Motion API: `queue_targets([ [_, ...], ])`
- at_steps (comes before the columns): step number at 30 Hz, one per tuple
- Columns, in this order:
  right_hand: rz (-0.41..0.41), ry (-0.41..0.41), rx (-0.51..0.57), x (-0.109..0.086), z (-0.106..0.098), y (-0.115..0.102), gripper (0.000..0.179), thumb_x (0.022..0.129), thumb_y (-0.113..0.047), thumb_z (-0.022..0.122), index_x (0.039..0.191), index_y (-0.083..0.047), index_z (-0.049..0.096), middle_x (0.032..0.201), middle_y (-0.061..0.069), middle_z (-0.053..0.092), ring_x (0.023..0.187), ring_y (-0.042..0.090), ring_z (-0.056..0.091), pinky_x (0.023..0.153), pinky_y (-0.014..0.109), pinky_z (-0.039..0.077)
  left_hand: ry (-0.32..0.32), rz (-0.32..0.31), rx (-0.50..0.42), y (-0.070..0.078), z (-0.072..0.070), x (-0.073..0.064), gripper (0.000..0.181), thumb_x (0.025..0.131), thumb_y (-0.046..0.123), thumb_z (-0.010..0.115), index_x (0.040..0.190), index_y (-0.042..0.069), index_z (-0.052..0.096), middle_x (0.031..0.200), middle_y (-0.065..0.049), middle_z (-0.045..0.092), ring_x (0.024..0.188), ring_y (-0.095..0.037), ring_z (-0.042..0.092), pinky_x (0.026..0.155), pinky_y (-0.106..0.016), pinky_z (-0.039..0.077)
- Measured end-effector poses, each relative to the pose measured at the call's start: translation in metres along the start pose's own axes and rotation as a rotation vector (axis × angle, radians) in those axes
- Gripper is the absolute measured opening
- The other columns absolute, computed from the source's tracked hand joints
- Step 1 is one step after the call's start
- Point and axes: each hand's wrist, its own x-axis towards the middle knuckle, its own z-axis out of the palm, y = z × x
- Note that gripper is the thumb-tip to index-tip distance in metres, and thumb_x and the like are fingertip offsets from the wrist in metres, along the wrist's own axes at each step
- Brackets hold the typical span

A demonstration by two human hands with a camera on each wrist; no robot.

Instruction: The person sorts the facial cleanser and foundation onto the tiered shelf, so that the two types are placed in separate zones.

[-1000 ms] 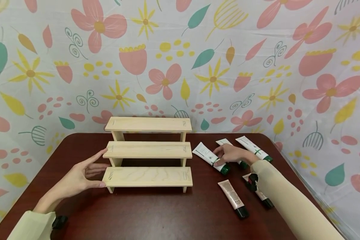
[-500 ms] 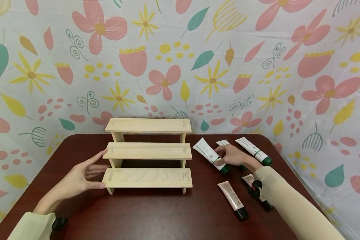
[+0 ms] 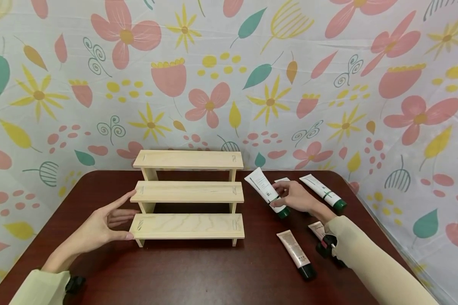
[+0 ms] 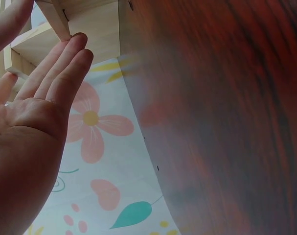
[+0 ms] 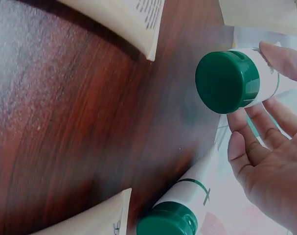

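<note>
My right hand (image 3: 295, 198) pinches a white squeeze tube (image 3: 262, 184) between thumb and fingers, close to its green cap (image 5: 221, 81). In the right wrist view this tube hangs above the tabletop, cap toward the camera. At the left end of a three-tier wooden display stand (image 3: 188, 192), my left hand (image 3: 93, 226) rests with straight fingers. Its thumb touches the lowest tier and its index finger the middle one. The left wrist view shows the left fingers (image 4: 60, 78) extended beside the stand's side panel. Partly behind my right hand lies a second white tube (image 3: 282, 180).
A third white tube with a green cap (image 3: 322, 190) lies at the back right of the dark wood table (image 3: 168, 275). Two beige tubes with black caps lie nearer: one tube (image 3: 293, 250) in plain view, another tube (image 3: 316, 229) partly under my right wrist. Behind hangs a floral cloth (image 3: 210, 51).
The right hand has raised the white tube slightly off the table, and its flat end has tipped upward. The left hand and the stand have stayed in place.
</note>
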Motion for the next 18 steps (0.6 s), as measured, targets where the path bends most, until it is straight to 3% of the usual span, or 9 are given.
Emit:
queue_targets([
  [9, 0.002, 0.058, -0.004, -0.006, 0.005, -0.004, 0.054, 0.083, -0.020, 0.089, 0.129, -0.001, 0.068, 0.102, 0.010, 0.068, 0.088, 0.031, 0.067, 0.078, 0.038, 0.052, 0.006, 0.009, 0.005, 0.001, 0.000, 0.000, 0.111, 0.078, 0.008, 0.095, 0.168, 0.014, 0.030, 0.132, -0.029, 0.065, 0.119, -0.016, 0.068, 0.094, -0.025, 0.056],
  [18, -0.017, 0.139, -0.007, -0.014, 0.006, -0.011, 0.063, 0.082, -0.024, 0.090, 0.135, 0.000, 0.065, 0.109, 0.014, 0.066, 0.088, 0.026, 0.067, 0.078, 0.040, 0.053, 0.004, 0.000, 0.007, 0.001, 0.000, 0.000, 0.111, 0.078, 0.009, 0.095, 0.168, 0.014, 0.030, 0.133, -0.029, 0.065, 0.119, -0.017, 0.068, 0.094, -0.026, 0.056],
])
